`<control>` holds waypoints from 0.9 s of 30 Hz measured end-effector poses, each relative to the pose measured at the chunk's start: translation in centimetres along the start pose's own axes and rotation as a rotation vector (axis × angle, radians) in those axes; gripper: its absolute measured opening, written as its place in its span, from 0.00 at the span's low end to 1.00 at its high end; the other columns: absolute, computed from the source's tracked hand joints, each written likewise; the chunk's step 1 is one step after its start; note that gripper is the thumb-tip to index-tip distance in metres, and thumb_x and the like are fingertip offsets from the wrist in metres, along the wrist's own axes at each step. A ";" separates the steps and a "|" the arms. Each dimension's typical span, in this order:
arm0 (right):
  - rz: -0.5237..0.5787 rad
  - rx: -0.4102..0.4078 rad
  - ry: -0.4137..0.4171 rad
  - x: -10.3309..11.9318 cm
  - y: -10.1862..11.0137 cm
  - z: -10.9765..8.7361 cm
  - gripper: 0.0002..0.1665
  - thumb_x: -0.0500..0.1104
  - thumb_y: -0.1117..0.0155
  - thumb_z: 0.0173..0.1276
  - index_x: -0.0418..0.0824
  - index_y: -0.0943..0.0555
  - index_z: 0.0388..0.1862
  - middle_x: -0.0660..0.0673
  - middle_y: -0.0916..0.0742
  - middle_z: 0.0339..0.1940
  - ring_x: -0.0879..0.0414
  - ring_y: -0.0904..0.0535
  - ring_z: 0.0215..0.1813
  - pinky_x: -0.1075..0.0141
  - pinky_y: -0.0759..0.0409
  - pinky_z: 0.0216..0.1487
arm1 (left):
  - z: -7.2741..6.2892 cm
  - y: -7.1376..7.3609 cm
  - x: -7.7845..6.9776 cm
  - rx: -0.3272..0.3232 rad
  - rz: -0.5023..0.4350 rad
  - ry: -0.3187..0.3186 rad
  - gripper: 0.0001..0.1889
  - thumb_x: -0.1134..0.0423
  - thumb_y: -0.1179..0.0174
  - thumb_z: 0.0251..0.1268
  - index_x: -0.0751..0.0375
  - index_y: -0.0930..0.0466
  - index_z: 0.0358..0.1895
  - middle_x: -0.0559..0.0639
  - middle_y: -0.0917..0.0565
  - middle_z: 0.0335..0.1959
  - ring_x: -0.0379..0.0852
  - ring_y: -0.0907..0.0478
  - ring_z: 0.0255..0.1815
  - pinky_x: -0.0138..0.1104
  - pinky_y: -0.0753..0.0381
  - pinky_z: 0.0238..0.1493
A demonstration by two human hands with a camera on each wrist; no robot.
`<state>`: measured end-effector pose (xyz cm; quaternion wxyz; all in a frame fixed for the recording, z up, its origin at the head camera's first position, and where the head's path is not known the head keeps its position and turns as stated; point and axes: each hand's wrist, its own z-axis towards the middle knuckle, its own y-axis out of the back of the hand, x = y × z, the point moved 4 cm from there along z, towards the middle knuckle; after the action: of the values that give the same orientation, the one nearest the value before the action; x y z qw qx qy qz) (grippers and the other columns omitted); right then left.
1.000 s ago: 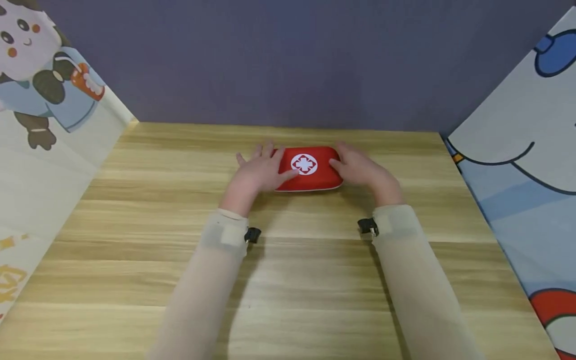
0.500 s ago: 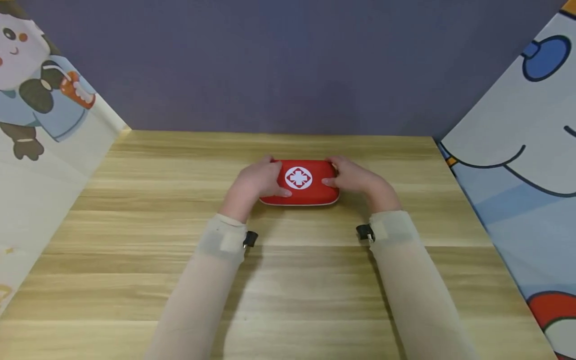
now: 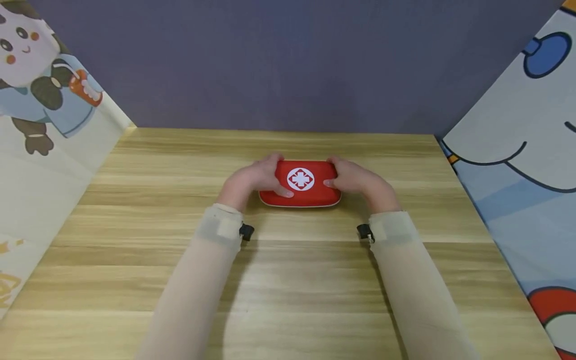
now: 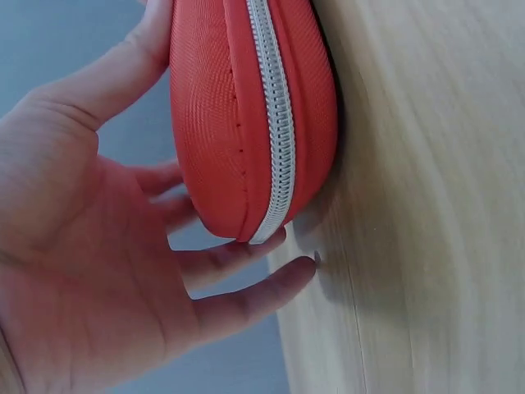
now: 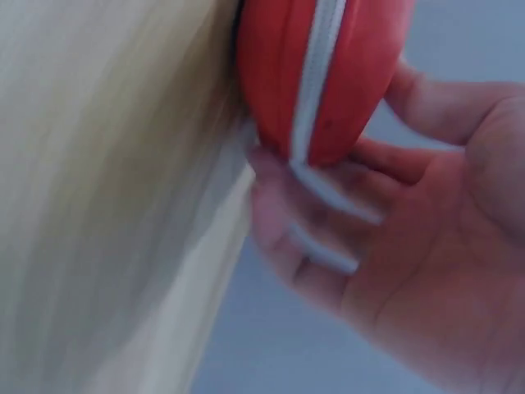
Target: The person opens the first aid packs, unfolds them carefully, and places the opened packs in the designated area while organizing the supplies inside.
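Note:
A red zipped first-aid case (image 3: 310, 196) with a white cross emblem lies on the wooden table, towards its far side. At its left end my left hand (image 3: 258, 177) grips it, thumb on the top face and fingers around the far edge. My right hand (image 3: 355, 177) holds the other end in the same way. In the left wrist view, a pale zipper (image 4: 277, 115) runs along the case's side, closed where it shows, and the lower fingers (image 4: 246, 308) stand off the case. The right wrist view is blurred; fingers (image 5: 275, 230) curl under the case's end there.
A dark blue-grey wall (image 3: 288, 65) rises behind the table (image 3: 292, 300). Cartoon-printed panels, one on the left (image 3: 27, 190) and one on the right (image 3: 517, 215), flank it. Small black wrist cameras (image 3: 246, 232) sit on both sleeves.
My left hand's fingers, spread over the case's left end a second ago, have drawn in around it. The case has come slightly nearer to me, and the right hand keeps its hold.

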<state>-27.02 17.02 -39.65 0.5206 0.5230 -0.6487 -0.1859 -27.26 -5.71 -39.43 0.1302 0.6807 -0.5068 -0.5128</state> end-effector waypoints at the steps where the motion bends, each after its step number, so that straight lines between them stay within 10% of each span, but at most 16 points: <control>1: -0.038 -0.011 0.018 0.5 0.0 0.0 0.43 0.42 0.40 0.79 0.31 0.44 0.85 0.31 0.31 0.82 0.37 0.34 0.82 0.44 0.34 0.85 | 0.2 0.0 0.0 0.010 0.001 0.003 0.59 0.48 0.21 0.58 0.52 0.52 0.87 0.54 0.37 0.82 0.57 0.40 0.81 0.53 0.33 0.82; 9: -0.174 0.030 0.196 4.3 -1.9 0.3 0.56 0.60 0.23 0.66 0.46 0.37 0.87 0.36 0.42 0.90 0.39 0.48 0.90 0.28 0.59 0.87 | 1.4 0.2 0.6 0.048 0.076 -0.062 0.62 0.42 0.24 0.60 0.60 0.55 0.87 0.57 0.44 0.87 0.58 0.43 0.86 0.52 0.36 0.85; 14: -0.158 0.012 0.163 4.3 -2.1 0.1 0.58 0.60 0.19 0.63 0.47 0.35 0.86 0.37 0.43 0.90 0.40 0.45 0.89 0.26 0.62 0.86 | 2.3 1.7 1.7 -0.018 0.072 -0.226 0.33 0.54 0.47 0.82 0.70 0.38 0.80 0.66 0.28 0.77 0.61 0.30 0.78 0.52 0.30 0.82; 19: -0.148 0.010 0.159 4.4 -2.0 -0.1 0.57 0.61 0.20 0.62 0.50 0.35 0.86 0.38 0.43 0.90 0.42 0.42 0.87 0.29 0.62 0.87 | 3.6 3.1 3.0 -0.090 0.074 -0.315 0.28 0.80 0.61 0.65 0.74 0.22 0.67 0.68 0.16 0.63 0.62 0.21 0.67 0.52 0.24 0.76; 27: -0.143 0.012 0.140 4.4 -2.4 0.3 0.57 0.63 0.20 0.62 0.53 0.35 0.86 0.40 0.43 0.90 0.42 0.43 0.88 0.31 0.63 0.88 | 4.6 2.5 4.7 -0.201 0.127 -0.293 0.22 0.81 0.54 0.66 0.68 0.13 0.55 0.63 0.12 0.53 0.59 0.18 0.59 0.51 0.18 0.69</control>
<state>-25.69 12.15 -39.49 0.5469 0.5828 -0.5728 -0.1818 -32.68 -9.16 -42.36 0.1545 0.5490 -0.5086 -0.6450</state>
